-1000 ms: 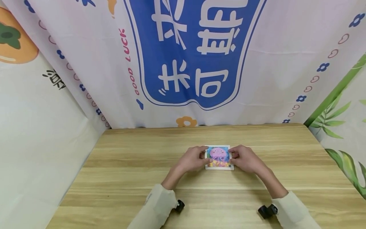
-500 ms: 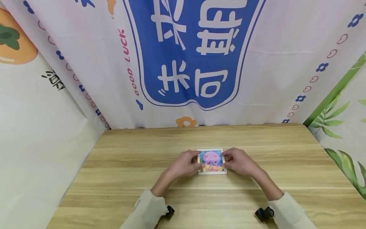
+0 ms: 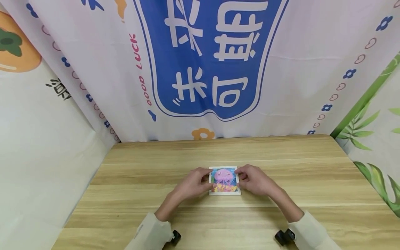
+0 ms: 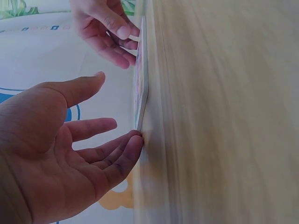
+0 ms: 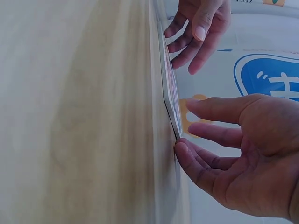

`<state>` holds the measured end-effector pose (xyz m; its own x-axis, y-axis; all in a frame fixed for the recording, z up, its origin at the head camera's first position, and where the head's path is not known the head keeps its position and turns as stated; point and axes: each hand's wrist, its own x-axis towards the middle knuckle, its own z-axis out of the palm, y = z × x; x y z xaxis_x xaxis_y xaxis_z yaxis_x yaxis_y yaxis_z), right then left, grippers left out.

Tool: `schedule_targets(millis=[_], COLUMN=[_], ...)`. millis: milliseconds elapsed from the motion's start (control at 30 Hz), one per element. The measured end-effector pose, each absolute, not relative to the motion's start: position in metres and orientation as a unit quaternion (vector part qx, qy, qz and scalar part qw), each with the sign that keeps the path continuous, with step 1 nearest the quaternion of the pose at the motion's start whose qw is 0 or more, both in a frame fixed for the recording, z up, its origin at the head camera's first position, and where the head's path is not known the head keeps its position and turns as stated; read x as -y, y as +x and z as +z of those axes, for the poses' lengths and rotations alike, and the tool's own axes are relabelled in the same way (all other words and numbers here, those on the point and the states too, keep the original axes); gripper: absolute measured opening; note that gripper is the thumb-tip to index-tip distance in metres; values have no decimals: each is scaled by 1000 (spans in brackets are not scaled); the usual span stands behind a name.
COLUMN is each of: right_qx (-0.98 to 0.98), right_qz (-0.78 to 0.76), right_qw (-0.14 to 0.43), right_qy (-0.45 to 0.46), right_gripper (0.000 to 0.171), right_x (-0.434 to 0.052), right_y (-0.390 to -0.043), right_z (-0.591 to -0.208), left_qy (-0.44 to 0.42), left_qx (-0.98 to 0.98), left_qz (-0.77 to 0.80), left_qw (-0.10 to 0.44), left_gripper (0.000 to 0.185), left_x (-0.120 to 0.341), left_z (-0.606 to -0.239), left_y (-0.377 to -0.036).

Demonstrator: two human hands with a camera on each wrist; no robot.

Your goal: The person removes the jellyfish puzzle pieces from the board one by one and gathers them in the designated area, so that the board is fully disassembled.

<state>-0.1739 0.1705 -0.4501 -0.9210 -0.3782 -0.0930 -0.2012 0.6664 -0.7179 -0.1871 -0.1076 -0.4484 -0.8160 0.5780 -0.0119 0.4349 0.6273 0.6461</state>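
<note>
"Head view: what takes up the most room?"

"The white printed cloth (image 3: 300, 93), hanging across the upper half of the frame."

"And next?"

"The wood-grain table (image 3: 140, 166), spread over the lower half. After it, the cloth's blue panel (image 3: 209, 66) with white characters, top centre."

"Smaller than those?"

"The pale left sleeve (image 3: 150, 232), at the bottom left of centre, and the right sleeve (image 3: 313, 232), toward the bottom right."

"How are the hands?"

"Relaxed, neither clenched nor pinching. The left hand (image 3: 193, 182) is in the lower centre, the right hand (image 3: 255, 180) a little to its right. Both wrist views show loosely bent fingers and a thumb standing apart from them."

"So what are they touching?"

"The white-bordered card (image 3: 224, 180), lower centre, between them. Fingertips meet its left and right edges. It lies picture side up, showing a pink jellyfish; whether it is slightly raised off the wood, I can't tell."

"Anything tinier?"

"Two black devices, one beside the left cuff (image 3: 176, 237), one beside the right (image 3: 285, 237), along the bottom."
</note>
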Motion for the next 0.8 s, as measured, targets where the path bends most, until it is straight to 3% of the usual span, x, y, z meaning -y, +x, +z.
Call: schedule_targets(millis=[800], right_qx=[-905], right_qz=[-368], right_qw=[121], right_qy=[-178], right_gripper=[44], right_x=[-172], right_y=[-170], right_z=[-450], left_qy=[274], left_qx=[-904], left_qz=[308], left_qw=[110], left_gripper=[55], left_x=[112], left_z=[-447], left_y=[-180])
